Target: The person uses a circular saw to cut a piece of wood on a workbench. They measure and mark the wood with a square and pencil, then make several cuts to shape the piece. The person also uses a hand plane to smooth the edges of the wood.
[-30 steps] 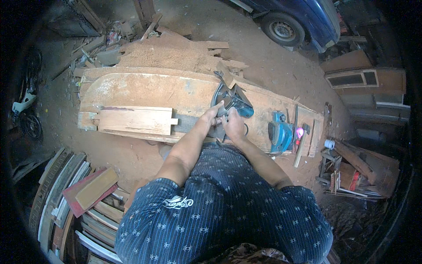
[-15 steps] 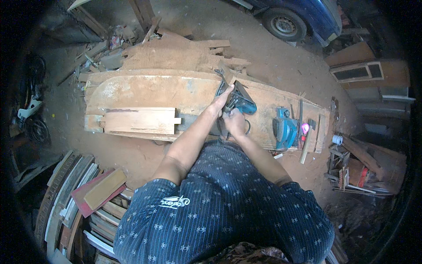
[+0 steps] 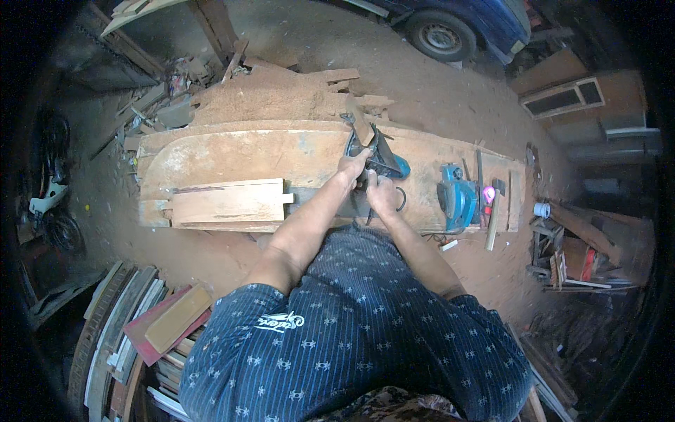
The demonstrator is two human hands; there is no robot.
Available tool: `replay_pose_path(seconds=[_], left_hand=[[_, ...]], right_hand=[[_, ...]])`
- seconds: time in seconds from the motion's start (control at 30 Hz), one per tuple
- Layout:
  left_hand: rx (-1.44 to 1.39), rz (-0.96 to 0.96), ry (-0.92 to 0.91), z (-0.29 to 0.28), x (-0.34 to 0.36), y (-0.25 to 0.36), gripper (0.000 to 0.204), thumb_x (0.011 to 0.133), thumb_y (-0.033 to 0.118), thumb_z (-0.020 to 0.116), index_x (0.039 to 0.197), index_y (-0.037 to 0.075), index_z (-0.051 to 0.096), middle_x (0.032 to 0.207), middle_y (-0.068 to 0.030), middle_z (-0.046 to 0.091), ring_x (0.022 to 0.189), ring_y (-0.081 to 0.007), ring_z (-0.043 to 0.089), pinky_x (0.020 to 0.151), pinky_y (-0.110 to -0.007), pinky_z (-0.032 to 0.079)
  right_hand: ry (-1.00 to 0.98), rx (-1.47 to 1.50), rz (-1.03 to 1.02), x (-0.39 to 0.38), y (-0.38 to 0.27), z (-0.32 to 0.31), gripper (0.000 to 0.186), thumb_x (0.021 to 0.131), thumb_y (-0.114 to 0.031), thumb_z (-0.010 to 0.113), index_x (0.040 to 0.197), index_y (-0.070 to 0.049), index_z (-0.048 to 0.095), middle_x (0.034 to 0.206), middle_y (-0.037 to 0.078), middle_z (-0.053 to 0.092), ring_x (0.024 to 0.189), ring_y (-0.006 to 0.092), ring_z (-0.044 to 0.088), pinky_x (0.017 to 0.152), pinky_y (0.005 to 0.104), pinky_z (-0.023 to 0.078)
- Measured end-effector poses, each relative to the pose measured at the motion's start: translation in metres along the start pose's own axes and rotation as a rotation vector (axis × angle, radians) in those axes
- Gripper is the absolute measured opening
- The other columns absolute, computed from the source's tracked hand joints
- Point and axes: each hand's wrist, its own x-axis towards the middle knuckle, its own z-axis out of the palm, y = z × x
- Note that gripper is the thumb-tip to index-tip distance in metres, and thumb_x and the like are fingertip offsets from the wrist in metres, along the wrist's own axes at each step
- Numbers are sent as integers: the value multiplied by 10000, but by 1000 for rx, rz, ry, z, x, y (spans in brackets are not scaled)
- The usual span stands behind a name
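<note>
Two hands, the left [image 3: 354,167] and the curled right [image 3: 381,194], are resting close together at a teal-and-black power tool [image 3: 401,167]; whether they are gripping it, I cannot tell. The power tool is showing over the table [image 3: 239,149]; farther off, a blue car [image 3: 491,22] is standing.

Blue car [image 3: 493,20], partly beyond the top edge

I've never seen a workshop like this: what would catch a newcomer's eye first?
Probably the left hand and right hand, both at a dark-and-blue tool near the middle of the dusty table. On the table's left part lies a pale wooden panel; toward the table's right end sits a bulky blue machine. Beyond the table, at the picture's upper right, part of a blue car shows.
</note>
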Motion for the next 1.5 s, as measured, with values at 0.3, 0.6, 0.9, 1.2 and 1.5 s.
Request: replay_pose_path(seconds=[0.3,0.6,0.9,1.2,1.5], left_hand=[[28,40,-214,-77,-64,-18,832,935,690,489,1427,19,471,1285,-200,602,1093,-279,613,838,-377,557],[-43,-75,-44,-233,-156,-107,736,1006,594,439,1477,29,416,1358,-213,548,1169,-307,585,966,-428,506],[-47,-107,405,-309,-194,-196,807,928,647,563,1401,-1,484,1288,-194,588,1133,-286,599,948,-414,492],[234,-76,403,-306,-211,-184,873,920,631,580,1443,-51,429,1298,-195,585,1109,-249,602,903,-373,508],[240,-124,446,-322,-205,-210,860,926,624,580,1430,-58,441,1235,-179,610,1059,-236,610,900,-363,517]], right_hand=[[200,-302,-355,-22,-24,-10,558,935,-500,597,764,30,648,747,299,657,740,457,672,681,524,541],[-282,1622,531,1,22,46,423,1058,-428,432,997,-44,598,785,69,578,631,147,500,571,282,426],[90,192,-41,-10,9,17,550,978,-538,542,1027,-7,678,666,77,642,498,224,543,553,381,480],[-283,1502,393,3,28,44,458,1050,-448,459,990,-13,587,719,44,576,529,132,466,494,266,394],[-370,1310,265,-26,27,78,542,1015,-506,503,1055,28,590,871,140,653,739,244,609,679,329,500]])
